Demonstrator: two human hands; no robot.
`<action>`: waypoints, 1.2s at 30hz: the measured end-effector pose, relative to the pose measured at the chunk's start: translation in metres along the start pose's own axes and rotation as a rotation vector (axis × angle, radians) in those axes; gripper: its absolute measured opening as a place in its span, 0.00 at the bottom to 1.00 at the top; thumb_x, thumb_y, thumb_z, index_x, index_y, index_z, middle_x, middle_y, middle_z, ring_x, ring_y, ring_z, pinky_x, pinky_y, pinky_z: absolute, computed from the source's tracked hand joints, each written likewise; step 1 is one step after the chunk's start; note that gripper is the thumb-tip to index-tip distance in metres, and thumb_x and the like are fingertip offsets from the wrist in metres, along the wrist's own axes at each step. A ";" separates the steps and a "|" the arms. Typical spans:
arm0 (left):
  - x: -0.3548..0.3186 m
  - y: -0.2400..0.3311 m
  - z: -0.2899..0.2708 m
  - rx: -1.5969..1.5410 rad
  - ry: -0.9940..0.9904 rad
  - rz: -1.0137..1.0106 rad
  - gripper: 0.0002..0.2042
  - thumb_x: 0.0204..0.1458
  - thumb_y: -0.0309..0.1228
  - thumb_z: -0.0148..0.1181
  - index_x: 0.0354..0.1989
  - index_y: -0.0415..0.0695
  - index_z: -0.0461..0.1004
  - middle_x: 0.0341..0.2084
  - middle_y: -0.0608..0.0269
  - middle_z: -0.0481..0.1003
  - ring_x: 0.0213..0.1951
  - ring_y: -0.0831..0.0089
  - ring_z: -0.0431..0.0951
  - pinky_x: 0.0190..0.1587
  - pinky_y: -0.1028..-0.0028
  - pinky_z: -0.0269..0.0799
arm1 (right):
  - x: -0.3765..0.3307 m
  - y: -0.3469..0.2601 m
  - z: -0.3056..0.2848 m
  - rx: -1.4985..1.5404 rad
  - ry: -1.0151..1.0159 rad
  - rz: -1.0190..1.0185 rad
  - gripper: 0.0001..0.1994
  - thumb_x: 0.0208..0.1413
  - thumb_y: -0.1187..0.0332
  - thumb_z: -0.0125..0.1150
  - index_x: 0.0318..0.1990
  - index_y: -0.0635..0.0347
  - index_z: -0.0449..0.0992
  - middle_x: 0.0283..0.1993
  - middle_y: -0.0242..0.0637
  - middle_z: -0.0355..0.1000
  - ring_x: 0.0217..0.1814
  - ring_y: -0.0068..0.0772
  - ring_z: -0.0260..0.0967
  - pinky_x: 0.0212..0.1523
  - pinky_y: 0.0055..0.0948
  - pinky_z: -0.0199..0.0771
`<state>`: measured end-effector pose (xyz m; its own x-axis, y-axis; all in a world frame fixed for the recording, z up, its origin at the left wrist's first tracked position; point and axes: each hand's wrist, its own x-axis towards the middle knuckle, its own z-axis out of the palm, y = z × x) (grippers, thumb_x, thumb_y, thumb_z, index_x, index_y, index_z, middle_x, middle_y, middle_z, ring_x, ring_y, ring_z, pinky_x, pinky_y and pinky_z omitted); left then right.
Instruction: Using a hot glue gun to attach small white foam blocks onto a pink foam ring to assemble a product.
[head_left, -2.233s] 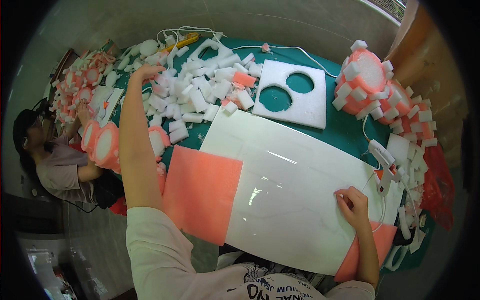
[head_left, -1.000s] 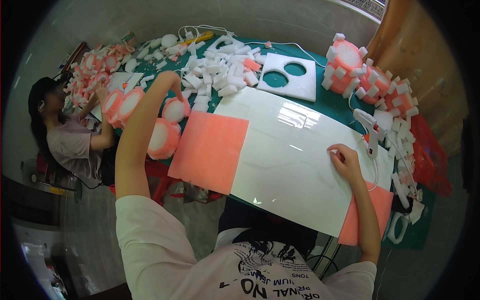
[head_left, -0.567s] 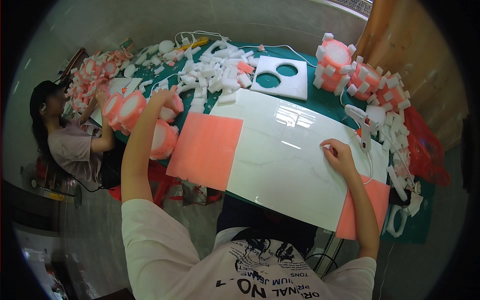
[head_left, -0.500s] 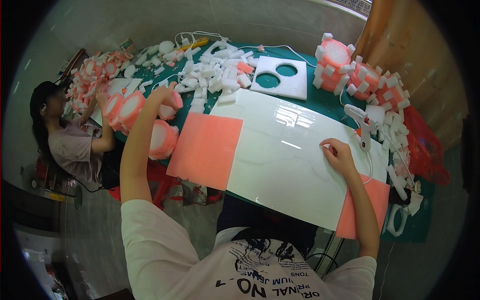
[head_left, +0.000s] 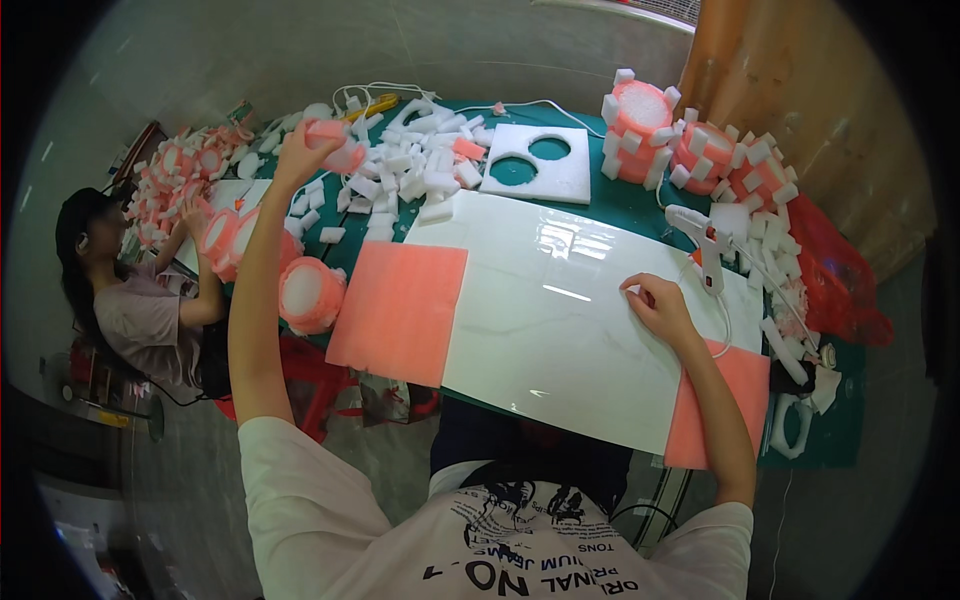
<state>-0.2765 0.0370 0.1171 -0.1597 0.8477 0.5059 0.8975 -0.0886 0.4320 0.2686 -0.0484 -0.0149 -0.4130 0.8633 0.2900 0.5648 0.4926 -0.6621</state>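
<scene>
Your left hand (head_left: 300,150) grips pink foam ring (head_left: 338,148), probably light, crushable: hold outer rim. Right hand (head_left: 655,305) loosely curled, empty, on white board (head_left: 560,330).

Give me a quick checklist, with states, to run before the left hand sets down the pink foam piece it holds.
1. Grip: left hand closed on the pink foam piece, raised above the table: ok.
2. Bare spot on the white board: ok.
3. Right hand rests on the board, empty, out of the way: ok.
4. Glue gun lies beside the right hand, within reach: ok.
5. Glue on the piece: cannot tell.
6. Co-worker's hand stays among the far foam rings: ok.
</scene>
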 end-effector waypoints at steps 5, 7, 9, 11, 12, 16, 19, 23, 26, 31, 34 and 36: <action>-0.014 0.082 0.059 -0.218 0.246 0.244 0.26 0.40 0.42 0.62 0.45 0.40 0.63 0.40 0.52 0.67 0.44 0.60 0.68 0.46 0.67 0.63 | 0.001 -0.002 0.000 -0.019 -0.008 0.002 0.07 0.42 0.74 0.56 0.32 0.56 0.74 0.15 0.33 0.57 0.16 0.26 0.54 0.20 0.26 0.54; -0.028 0.111 0.089 -0.209 0.184 0.404 0.26 0.40 0.40 0.63 0.46 0.40 0.63 0.42 0.51 0.65 0.46 0.59 0.66 0.47 0.66 0.63 | -0.001 0.000 0.000 -0.007 0.005 0.005 0.07 0.42 0.74 0.56 0.32 0.56 0.74 0.16 0.33 0.58 0.16 0.27 0.55 0.20 0.26 0.54; -0.044 0.118 0.108 -0.204 0.140 0.483 0.26 0.40 0.37 0.63 0.47 0.41 0.63 0.44 0.52 0.64 0.48 0.59 0.65 0.48 0.65 0.63 | -0.001 0.000 0.002 -0.005 0.010 -0.006 0.06 0.43 0.74 0.56 0.32 0.57 0.74 0.16 0.33 0.58 0.16 0.27 0.55 0.20 0.26 0.54; -0.059 0.119 0.121 0.186 -0.010 0.591 0.27 0.35 0.36 0.64 0.47 0.45 0.65 0.47 0.51 0.62 0.50 0.54 0.61 0.49 0.59 0.61 | -0.001 0.000 0.002 -0.003 0.014 -0.015 0.06 0.43 0.74 0.56 0.32 0.56 0.74 0.16 0.33 0.58 0.16 0.27 0.55 0.20 0.26 0.54; -0.065 0.122 0.127 0.180 -0.006 0.598 0.27 0.35 0.36 0.64 0.47 0.45 0.65 0.47 0.51 0.62 0.50 0.54 0.61 0.49 0.59 0.61 | -0.002 0.001 0.002 -0.007 0.004 -0.014 0.06 0.43 0.73 0.56 0.32 0.56 0.74 0.16 0.33 0.59 0.16 0.27 0.55 0.20 0.26 0.55; -0.079 0.121 0.135 0.524 0.160 0.468 0.26 0.30 0.35 0.64 0.43 0.50 0.66 0.49 0.53 0.60 0.51 0.46 0.57 0.46 0.56 0.59 | 0.000 -0.004 0.001 -0.014 -0.030 0.019 0.06 0.44 0.72 0.55 0.32 0.56 0.74 0.16 0.33 0.59 0.17 0.27 0.56 0.20 0.26 0.55; -0.088 0.154 0.130 0.468 0.191 0.491 0.27 0.31 0.36 0.64 0.45 0.48 0.66 0.51 0.52 0.59 0.53 0.51 0.58 0.48 0.55 0.60 | -0.003 -0.001 -0.002 -0.039 -0.012 -0.002 0.06 0.44 0.72 0.55 0.32 0.56 0.74 0.17 0.34 0.59 0.17 0.27 0.56 0.20 0.27 0.56; -0.118 0.226 0.118 -0.149 0.009 0.487 0.22 0.38 0.40 0.64 0.41 0.45 0.67 0.43 0.53 0.66 0.41 0.59 0.68 0.41 0.66 0.65 | -0.001 -0.004 -0.003 -0.049 -0.027 -0.011 0.09 0.45 0.70 0.56 0.36 0.55 0.73 0.18 0.33 0.61 0.17 0.27 0.56 0.20 0.26 0.56; -0.123 0.248 0.136 -0.368 -0.345 0.338 0.19 0.42 0.44 0.61 0.35 0.41 0.70 0.29 0.55 0.70 0.29 0.62 0.71 0.33 0.72 0.67 | -0.002 -0.012 -0.005 0.046 0.018 0.044 0.14 0.45 0.67 0.59 0.42 0.55 0.71 0.21 0.30 0.63 0.16 0.25 0.56 0.20 0.24 0.57; -0.139 0.244 0.187 -0.737 -0.645 0.160 0.20 0.45 0.44 0.59 0.36 0.38 0.72 0.24 0.59 0.75 0.25 0.73 0.72 0.30 0.75 0.68 | -0.002 -0.003 -0.006 0.278 0.055 0.087 0.15 0.46 0.66 0.61 0.42 0.57 0.70 0.23 0.26 0.67 0.17 0.14 0.56 0.19 0.18 0.54; -0.152 0.236 0.202 -0.974 -0.639 0.123 0.22 0.45 0.40 0.61 0.46 0.39 0.69 0.32 0.61 0.75 0.30 0.77 0.72 0.34 0.77 0.69 | -0.003 0.017 -0.001 0.268 0.056 0.131 0.13 0.47 0.66 0.60 0.41 0.57 0.71 0.22 0.26 0.68 0.17 0.12 0.56 0.18 0.17 0.53; -0.156 0.224 0.205 -0.986 -0.636 0.136 0.23 0.44 0.38 0.61 0.48 0.40 0.66 0.34 0.62 0.74 0.32 0.78 0.72 0.35 0.77 0.69 | -0.001 0.008 0.001 0.306 0.069 0.153 0.11 0.47 0.67 0.59 0.40 0.57 0.71 0.21 0.27 0.68 0.16 0.13 0.56 0.18 0.17 0.53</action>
<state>0.0335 -0.0081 -0.0184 0.3963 0.8835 0.2497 0.1411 -0.3274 0.9343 0.2724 -0.0454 -0.0210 -0.2851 0.9350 0.2108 0.3713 0.3105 -0.8750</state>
